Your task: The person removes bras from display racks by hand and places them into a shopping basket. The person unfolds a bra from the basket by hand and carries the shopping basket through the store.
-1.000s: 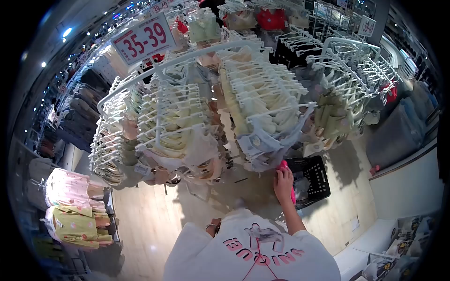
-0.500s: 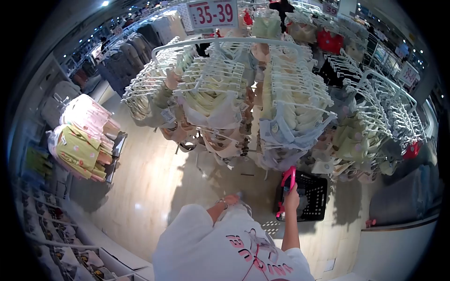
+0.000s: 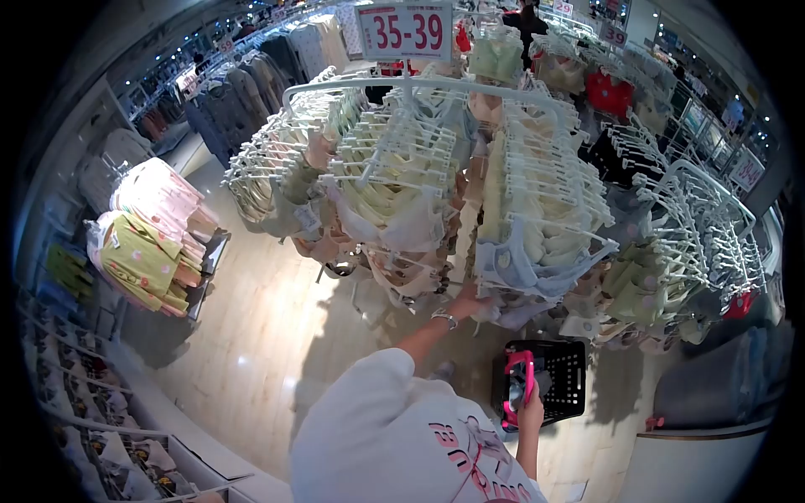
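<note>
My left hand (image 3: 468, 303), with a bracelet or watch on its wrist, reaches forward to the lower row of bras. Its outstretched fingertips meet the edge of a pale lavender bra (image 3: 518, 313) and are partly hidden there. Just above hangs a light blue bra (image 3: 537, 270) at the front of a row on white hangers. Down at the right, my right hand (image 3: 530, 411) is closed around the pink handle (image 3: 518, 387) of a black shopping basket (image 3: 573, 379). Some greyish items (image 3: 543, 384) lie inside the basket.
The white rack (image 3: 470, 86) carries several rows of bras under a 35-39 sign (image 3: 405, 32). Pink and green garments (image 3: 142, 260) hang at the left. Low compartments (image 3: 101, 394) line the lower left, and a white counter (image 3: 704, 465) stands at the lower right.
My left hand has moved from beside my body forward to the lower bras. The basket, with my right hand on its handle, sits slightly lower in view, its handle tilted differently.
</note>
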Demonstrator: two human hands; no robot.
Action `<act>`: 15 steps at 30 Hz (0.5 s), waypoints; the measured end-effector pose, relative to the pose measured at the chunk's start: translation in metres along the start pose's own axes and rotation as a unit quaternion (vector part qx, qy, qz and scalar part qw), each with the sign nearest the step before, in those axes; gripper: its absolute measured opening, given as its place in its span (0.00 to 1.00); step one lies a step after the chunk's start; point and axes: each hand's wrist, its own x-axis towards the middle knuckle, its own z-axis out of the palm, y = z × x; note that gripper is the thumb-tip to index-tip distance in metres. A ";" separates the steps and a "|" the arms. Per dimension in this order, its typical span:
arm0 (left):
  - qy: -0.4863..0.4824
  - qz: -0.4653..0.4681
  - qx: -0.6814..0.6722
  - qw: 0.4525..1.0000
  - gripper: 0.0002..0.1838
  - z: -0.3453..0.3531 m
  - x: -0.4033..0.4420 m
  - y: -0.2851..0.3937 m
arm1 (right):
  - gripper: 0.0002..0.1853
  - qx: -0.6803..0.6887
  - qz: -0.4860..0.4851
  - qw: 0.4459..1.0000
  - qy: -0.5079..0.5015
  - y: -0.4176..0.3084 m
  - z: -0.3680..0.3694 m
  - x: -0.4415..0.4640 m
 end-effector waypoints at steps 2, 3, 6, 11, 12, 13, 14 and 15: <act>0.003 0.073 0.050 0.996 0.42 -0.003 0.016 0.016 | 0.33 0.013 -0.005 1.000 -0.001 0.010 -0.001 -0.005; -0.021 0.084 0.047 0.995 0.41 -0.012 0.015 0.050 | 0.33 0.018 0.003 1.000 -0.012 0.010 -0.004 -0.008; -0.103 0.112 -0.032 0.988 0.36 0.006 0.035 0.038 | 0.32 0.038 0.031 0.998 -0.046 0.001 -0.023 -0.013; -0.154 -0.158 -0.453 0.864 0.19 -0.010 0.025 0.076 | 0.26 0.055 0.034 0.997 -0.032 -0.002 -0.035 -0.024; -0.148 -0.163 -0.456 0.862 0.16 -0.008 0.026 0.070 | 0.25 0.062 0.028 0.997 -0.026 -0.002 -0.037 -0.026; -0.140 -0.169 -0.458 0.861 0.14 -0.005 0.025 0.060 | 0.25 0.071 0.020 0.997 -0.022 -0.001 -0.038 -0.027; -0.131 -0.174 -0.460 0.860 0.12 -0.003 0.025 0.050 | 0.24 0.063 0.060 0.995 -0.045 0.002 -0.040 -0.029; -0.143 -0.187 -0.470 0.851 0.12 -0.005 0.023 0.047 | 0.24 0.061 0.058 0.996 -0.040 0.008 -0.037 -0.031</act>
